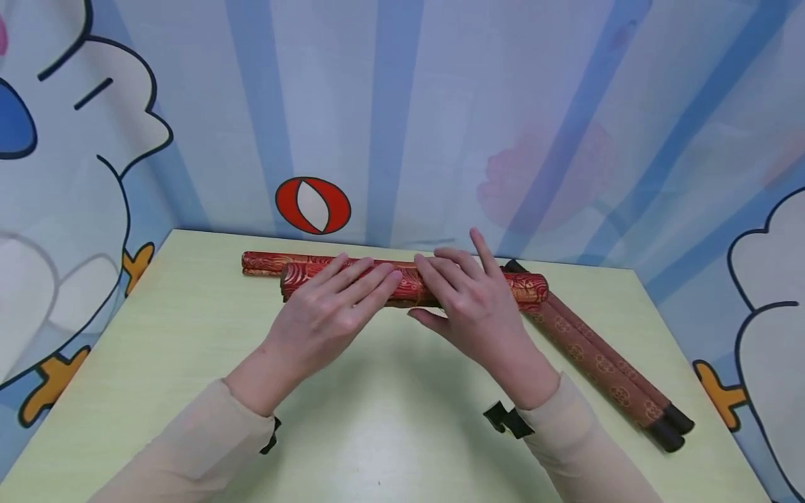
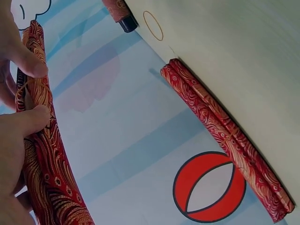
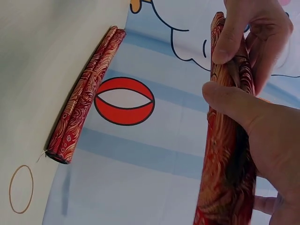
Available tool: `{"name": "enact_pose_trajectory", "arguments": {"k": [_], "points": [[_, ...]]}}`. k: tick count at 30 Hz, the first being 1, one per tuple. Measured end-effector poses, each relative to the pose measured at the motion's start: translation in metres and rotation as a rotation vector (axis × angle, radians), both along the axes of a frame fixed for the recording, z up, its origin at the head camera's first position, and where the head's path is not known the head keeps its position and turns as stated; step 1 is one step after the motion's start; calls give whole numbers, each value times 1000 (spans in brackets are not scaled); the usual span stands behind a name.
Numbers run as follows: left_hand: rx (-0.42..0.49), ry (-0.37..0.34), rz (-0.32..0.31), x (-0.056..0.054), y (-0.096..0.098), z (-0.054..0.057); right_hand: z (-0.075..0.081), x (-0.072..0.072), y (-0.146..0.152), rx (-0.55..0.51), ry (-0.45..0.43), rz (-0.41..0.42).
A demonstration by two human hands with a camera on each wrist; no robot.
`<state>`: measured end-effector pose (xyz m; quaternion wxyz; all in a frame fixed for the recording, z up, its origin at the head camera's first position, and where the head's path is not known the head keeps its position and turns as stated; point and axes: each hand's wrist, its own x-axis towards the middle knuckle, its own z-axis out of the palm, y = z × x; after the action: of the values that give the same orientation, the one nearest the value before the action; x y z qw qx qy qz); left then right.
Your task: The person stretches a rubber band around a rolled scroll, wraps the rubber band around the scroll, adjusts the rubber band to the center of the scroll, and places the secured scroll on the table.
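A rolled scroll with a red and gold swirl pattern (image 1: 410, 288) is held level above the table by both hands. The left hand (image 1: 327, 314) grips its left half, fingers over the far side and thumb on the near side. My right hand (image 1: 474, 307) holds the right half the same way, its little finger lifted. In the left wrist view a thin band circles the held scroll (image 2: 58, 159) between the two thumbs. Behind it, a second red and gold double roll (image 1: 264, 263) lies along the table's back edge, partly hidden in the head view.
Brown scroll rolls with dark ends (image 1: 604, 363) lie diagonally on the right of the pale table (image 1: 207, 300). A thin brown rubber band (image 2: 162, 32) lies near the back edge. A printed cloth wall (image 1: 428, 126) rises behind and at the sides.
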<state>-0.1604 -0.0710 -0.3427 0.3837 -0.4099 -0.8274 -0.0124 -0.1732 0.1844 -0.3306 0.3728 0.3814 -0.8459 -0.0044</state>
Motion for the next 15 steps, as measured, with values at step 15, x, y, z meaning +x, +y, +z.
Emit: {"name": "enact_pose_trajectory", "arguments": {"k": [15], "points": [[28,-174,-14,-11,-47,-16,-8,12,23,-68,-42,17]]}}
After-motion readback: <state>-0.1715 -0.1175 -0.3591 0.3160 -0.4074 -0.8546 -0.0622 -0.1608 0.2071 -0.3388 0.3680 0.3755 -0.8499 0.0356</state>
